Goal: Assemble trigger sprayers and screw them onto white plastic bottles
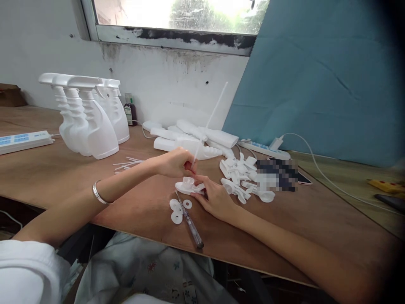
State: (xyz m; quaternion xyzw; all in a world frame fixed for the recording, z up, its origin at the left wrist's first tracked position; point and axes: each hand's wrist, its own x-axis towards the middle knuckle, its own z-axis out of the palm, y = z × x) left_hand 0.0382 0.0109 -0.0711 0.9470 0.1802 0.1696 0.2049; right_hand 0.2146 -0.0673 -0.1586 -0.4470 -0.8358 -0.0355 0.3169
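While the left hand (177,162) pinches a thin white tube (209,116) near its lower end between closed fingers, the right hand (218,200) grips a white spray head (182,188) by one end, its fingers drawn narrow on the part. The spray head lies on its side at the near middle of the worktop (142,215), its translucent collar facing up just below the left hand; the tube slants upward to the right, and whether its hidden lower tip touches the collar cannot be told.

Just nearer the edge lies a screwdriver (193,228) with a clear handle, its tip close to the spray head. White washers (176,217) lie around its shaft, most on the left and one on the right.

Beyond the right hand is a heap of white spray heads (237,169), with a phone (305,179) beside it, partly pixelated. Loose tubes (126,164) lie past the left forearm. Farther back, white bottles (223,137) lie piled on their sides, while upright spray bottles (103,137) stand grouped to the left, near a small dark bottle (130,113) against the wall (158,71).
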